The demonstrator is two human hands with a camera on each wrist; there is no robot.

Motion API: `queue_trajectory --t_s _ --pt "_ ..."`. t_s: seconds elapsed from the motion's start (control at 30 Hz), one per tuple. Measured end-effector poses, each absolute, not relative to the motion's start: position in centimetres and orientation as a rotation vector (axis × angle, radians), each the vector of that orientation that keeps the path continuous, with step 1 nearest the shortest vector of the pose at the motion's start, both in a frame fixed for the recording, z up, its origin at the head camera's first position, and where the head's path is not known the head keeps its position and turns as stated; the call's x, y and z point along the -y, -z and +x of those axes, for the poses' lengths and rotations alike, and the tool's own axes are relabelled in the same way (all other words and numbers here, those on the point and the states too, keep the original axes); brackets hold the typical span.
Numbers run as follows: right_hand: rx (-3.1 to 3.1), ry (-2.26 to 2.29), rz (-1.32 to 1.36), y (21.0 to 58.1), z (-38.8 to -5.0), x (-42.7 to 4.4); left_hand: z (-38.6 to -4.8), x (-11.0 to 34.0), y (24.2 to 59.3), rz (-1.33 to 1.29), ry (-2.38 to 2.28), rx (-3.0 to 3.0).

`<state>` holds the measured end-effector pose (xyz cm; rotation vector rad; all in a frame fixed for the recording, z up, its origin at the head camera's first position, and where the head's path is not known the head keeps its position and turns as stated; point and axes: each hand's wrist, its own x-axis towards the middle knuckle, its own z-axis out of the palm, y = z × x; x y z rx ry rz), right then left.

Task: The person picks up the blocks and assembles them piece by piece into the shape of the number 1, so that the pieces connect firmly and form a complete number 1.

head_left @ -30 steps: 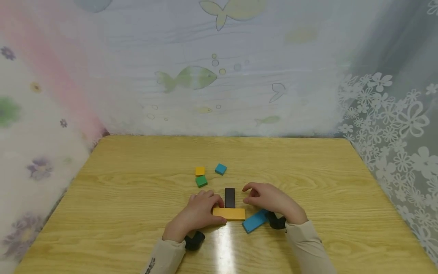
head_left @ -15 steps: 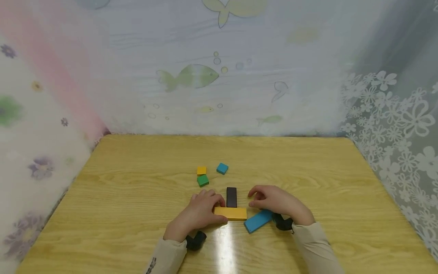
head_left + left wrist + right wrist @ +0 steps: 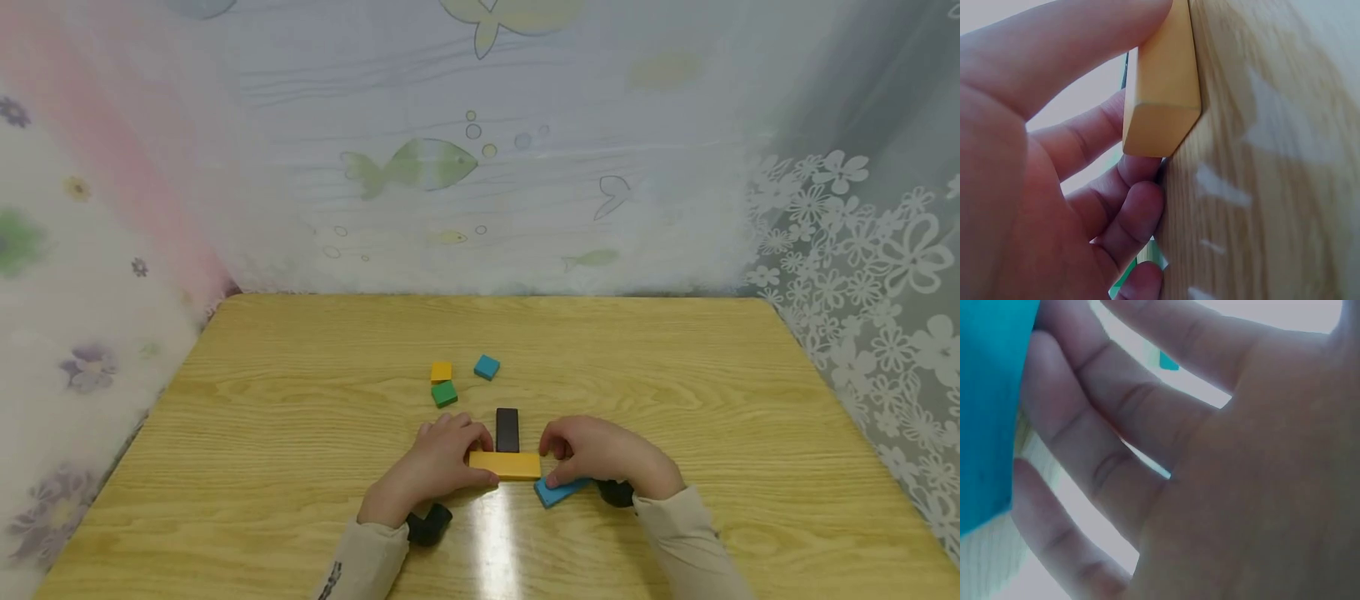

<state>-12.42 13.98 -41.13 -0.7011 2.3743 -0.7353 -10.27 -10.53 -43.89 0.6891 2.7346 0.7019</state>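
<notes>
My left hand [image 3: 438, 462] grips the left end of a long yellow block [image 3: 517, 466], thumb on the near side and fingers on the far side. In the left wrist view, that yellow block [image 3: 1166, 87] rests on the wood under the thumb. My right hand [image 3: 607, 450] is bent over a long blue block [image 3: 552, 493], thumb at its left end. Fingertips meet the side of the blue block [image 3: 991, 412] in the right wrist view; the hand hides part of it in the head view. Behind the yellow block's middle is a black block [image 3: 507, 430], pointing away.
Farther back lie a small yellow block [image 3: 441, 372], a small green block [image 3: 444, 393] close in front of it, and a small blue block [image 3: 487, 367] to their right. The wooden table [image 3: 300, 350] ends at a patterned curtain [image 3: 300, 208].
My right hand has moved from above the long blue block down onto it, its thumb coming to the block's left end. The left hand keeps its grip on the yellow block.
</notes>
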Motion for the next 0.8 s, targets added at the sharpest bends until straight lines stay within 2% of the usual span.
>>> queue_trajectory --t_s 0.3,0.8 --pt "-2.448 0.592 -0.76 40.6 -11.6 -13.1 -10.2 10.6 43.8 0.683 -0.727 -2.732" --pt "-2.471 0.798 -0.547 41.4 -13.2 -15.5 -10.2 10.7 43.6 0.695 -0.727 -2.727"
